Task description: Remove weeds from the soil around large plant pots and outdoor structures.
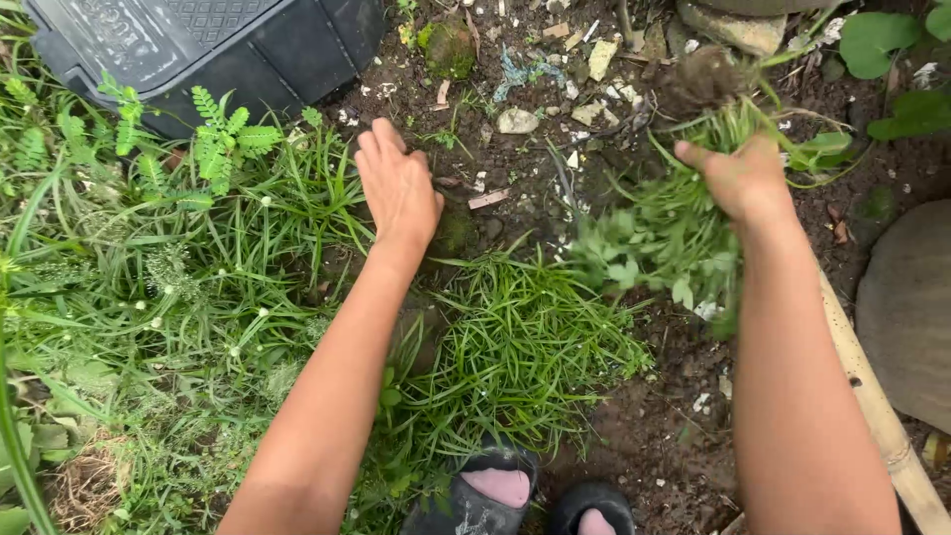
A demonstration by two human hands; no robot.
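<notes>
Over the bare soil (525,188), the right hand (743,178) grips a clump of uprooted weeds (664,233), fingers curled tight. The left hand (396,188) rests flat beside grass (515,337), fingers pressed together.

A black plastic bin (198,50) lies top left, a bamboo pole (877,406) right, black sandals (485,500) below.

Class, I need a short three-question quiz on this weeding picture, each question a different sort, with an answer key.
1. True or false: the right hand grips a bunch of pulled weeds.
2. The left hand rests open on: A) black plastic bin, B) bare soil beside the grass clump, C) bamboo pole.
3. Fill in: both feet wear black ____.

Key: 1 true; 2 B; 3 sandals.
</notes>
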